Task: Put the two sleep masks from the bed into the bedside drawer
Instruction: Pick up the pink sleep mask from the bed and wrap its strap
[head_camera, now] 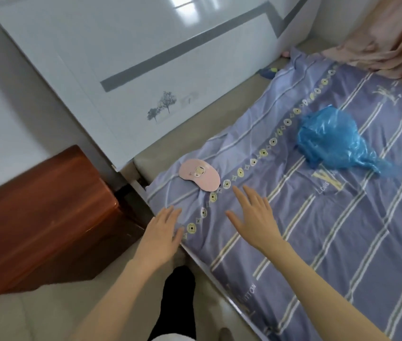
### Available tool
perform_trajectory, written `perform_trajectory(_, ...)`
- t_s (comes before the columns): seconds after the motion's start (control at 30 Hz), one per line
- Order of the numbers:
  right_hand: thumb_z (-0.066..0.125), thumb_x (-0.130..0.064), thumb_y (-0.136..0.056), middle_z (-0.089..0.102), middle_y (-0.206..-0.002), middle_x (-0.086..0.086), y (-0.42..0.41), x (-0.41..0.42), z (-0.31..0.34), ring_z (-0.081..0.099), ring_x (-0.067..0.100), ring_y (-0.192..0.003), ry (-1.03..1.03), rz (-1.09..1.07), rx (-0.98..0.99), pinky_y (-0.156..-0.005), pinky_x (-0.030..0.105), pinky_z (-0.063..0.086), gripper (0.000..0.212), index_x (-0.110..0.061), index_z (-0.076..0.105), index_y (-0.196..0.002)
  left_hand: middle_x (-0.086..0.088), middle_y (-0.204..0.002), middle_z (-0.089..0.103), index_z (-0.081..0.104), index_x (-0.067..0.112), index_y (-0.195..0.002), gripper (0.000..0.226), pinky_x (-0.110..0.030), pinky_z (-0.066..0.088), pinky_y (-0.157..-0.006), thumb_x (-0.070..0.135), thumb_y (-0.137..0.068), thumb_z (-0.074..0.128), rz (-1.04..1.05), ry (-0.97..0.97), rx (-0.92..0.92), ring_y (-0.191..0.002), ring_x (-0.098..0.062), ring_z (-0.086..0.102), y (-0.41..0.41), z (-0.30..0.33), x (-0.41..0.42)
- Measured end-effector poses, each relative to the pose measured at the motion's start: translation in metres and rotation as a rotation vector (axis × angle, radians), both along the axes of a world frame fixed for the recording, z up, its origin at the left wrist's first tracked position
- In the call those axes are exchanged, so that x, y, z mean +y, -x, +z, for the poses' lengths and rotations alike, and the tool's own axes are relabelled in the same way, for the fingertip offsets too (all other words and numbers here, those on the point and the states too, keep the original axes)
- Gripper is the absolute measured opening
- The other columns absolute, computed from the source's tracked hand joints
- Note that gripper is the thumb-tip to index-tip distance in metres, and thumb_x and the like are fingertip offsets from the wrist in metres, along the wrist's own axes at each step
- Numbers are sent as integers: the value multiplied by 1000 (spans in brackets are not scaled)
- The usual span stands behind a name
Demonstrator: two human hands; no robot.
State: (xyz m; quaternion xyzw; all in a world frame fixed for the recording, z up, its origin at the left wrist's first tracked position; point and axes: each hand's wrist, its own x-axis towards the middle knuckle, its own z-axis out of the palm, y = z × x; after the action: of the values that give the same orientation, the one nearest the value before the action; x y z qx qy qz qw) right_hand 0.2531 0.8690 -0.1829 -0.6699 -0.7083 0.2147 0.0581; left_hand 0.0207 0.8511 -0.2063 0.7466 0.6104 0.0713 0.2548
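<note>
A pink sleep mask lies flat on the bed at frame centre; no second mask shows. The right hand and the left hand hover spread and empty just below it. A sound grip would likely pinch the mask's near edge, lifting cleanly toward the bedside cabinet at left.

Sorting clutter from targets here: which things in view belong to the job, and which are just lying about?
Job: pink sleep mask; brown bedside cabinet; both hands, left, right, open and empty.

Lying about: blue plastic bag; pink curtain.
</note>
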Motion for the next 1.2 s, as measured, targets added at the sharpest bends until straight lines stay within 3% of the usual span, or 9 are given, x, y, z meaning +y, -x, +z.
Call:
perform_trajectory(0.17, 42, -46, -90, 22, -154, 9, 29, 74, -42, 20, 27, -142, 122, -104, 22, -116, 50, 18, 62, -23, 19, -143, -14, -140, 40, 34, 8, -135, 47, -36, 31, -106, 25, -92, 44, -86, 92, -25, -130, -27, 37, 15, -39, 96)
perform_trajectory(0.37, 44, -38, -92, 28, -151, 10, 40, 148, -96, 28, 28, -138, 266, -148, 23, -113, 45, 25, 59, -17, 22, -143, -13, -143, 38, 30, 9, -137, 50, -33, 28, -105, 25, -92, 46, -53, 242, -99, -132, -25, 33, 20, -81, 172)
perform_trajectory(0.5, 46, -27, -91, 38, -145, 9, 45, 188, -137, 38, 30, -130, 257, -180, 72, -105, 43, 31, 52, -15, 29, -139, -10, -148, 32, 29, 11, -138, 52, -29, 22, -110, 24, -91, 47, -97, 235, -133, -137, -21, 26, 13, -123, 205)
perform_trajectory(0.77, 49, -22, -87, 45, -135, 6, 60, 228, -203, 38, 29, -124, 191, -208, 4, -92, 41, 30, 52, -15, 34, -136, -14, -149, 31, 31, 9, -137, 67, -43, 28, -110, 33, -82, 61, -59, 174, -139, -137, -29, 28, -22, -188, 226)
perform_trajectory(0.9, 53, -10, -85, 61, -108, 11, 63, 226, -202, 53, 28, -102, 175, -371, 357, -87, 33, 33, 24, -9, 62, -107, -13, -145, 34, 29, 12, -138, 79, -43, 31, -107, 33, -73, 70, 2, 143, -148, -133, -29, 33, -34, -197, 228)
perform_trajectory(0.97, 56, -7, -82, 66, -98, 9, 62, 221, -191, 56, 18, -89, 181, -438, 546, -79, 19, 40, 16, -10, 66, -95, -10, -137, 44, 36, 14, -133, 69, -38, 37, -101, 28, -74, 69, 44, 118, -197, -125, -26, 42, -38, -194, 232)
perform_trajectory(1.03, 59, -7, -82, 67, -92, 6, 60, 217, -178, 56, 10, -82, 192, -485, 650, -70, 6, 39, 15, -12, 68, -92, -8, -116, 59, 50, 13, -118, 47, -32, 45, -84, 22, -76, 68, 98, 79, -260, -103, -24, 56, -41, -187, 236)
perform_trajectory(1.1, 61, -9, -82, 65, -88, -4, 56, 214, -162, 59, 14, -88, 189, -492, 693, -76, 9, 41, 15, -12, 69, -94, -9, -96, 66, 59, 10, -104, 28, -28, 46, -70, 14, -78, 67, 117, 44, -314, -85, -23, 61, -42, -175, 237)
perform_trajectory(1.2, 61, -14, -83, 59, -90, -19, 48, 212, -134, 55, 13, -99, 84, -443, 667, -90, 27, 40, 19, -20, 66, -101, 3, -70, 64, 63, 15, -84, 7, -12, 40, -58, 11, -79, 65, 206, 62, -406, -62, -2, 54, -43, -149, 238)
